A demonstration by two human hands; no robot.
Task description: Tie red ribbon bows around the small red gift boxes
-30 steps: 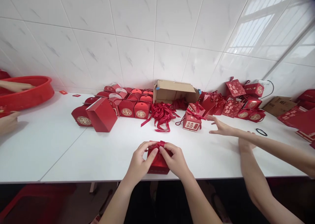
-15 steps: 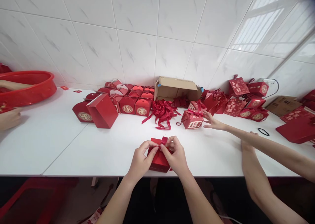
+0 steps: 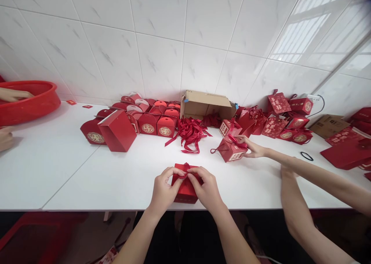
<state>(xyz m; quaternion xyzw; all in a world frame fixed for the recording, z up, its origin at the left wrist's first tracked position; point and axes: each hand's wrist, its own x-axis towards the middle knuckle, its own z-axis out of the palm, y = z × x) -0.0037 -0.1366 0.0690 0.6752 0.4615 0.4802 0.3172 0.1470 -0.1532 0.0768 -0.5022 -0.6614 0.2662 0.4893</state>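
Note:
A red gift box (image 3: 185,196) rests on the white table near its front edge, between my two hands. My left hand (image 3: 165,184) pinches a dark red ribbon (image 3: 186,166) on top of the box from the left. From the right, my right hand (image 3: 205,183) pinches the same ribbon, its fingertips almost meeting those of the left. The fingers partly cover the ribbon, so the shape of its knot cannot be made out. Beyond the box lies a heap of loose red ribbons (image 3: 193,134).
At right, a co-worker's hand (image 3: 252,148) grips a bow-tied box (image 3: 228,150). Folded red boxes (image 3: 149,125) and an open cardboard carton (image 3: 207,99) line the wall. A red basin (image 3: 31,105) stands at left, another person's hand inside. More boxes (image 3: 344,152) sit far right.
My hands have drawn the ribbon lower and closer onto the box top. The co-worker at right has taken hold of the bow-tied box and shifted it nearer and tilted it.

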